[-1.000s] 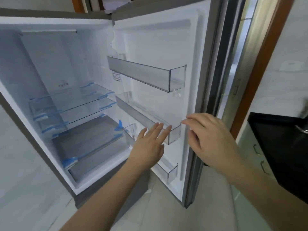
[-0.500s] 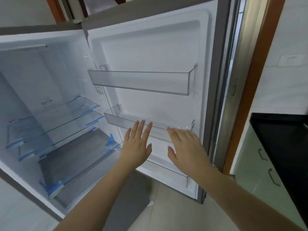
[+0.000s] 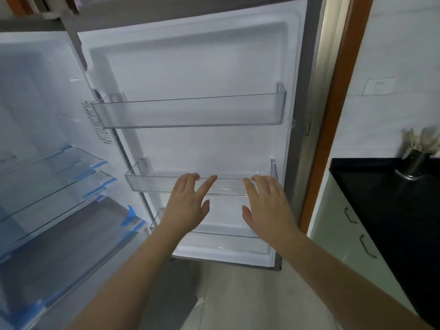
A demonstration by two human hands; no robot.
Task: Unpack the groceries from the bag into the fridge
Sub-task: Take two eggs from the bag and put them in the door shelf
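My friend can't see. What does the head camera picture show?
Two open hands, left hand and right hand, reach toward the middle door bin of an open fridge door. No groceries show on its glass shelves.

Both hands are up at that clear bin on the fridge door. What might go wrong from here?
1. Both the left hand and the right hand are open at the middle door bin. Pressing on its thin clear front could unseat it from the fridge door.
2. Blue tape sits on the glass shelves. It may hinder sliding them or loading food.
3. No bag or groceries are in view, so the person must turn away with the door left open.
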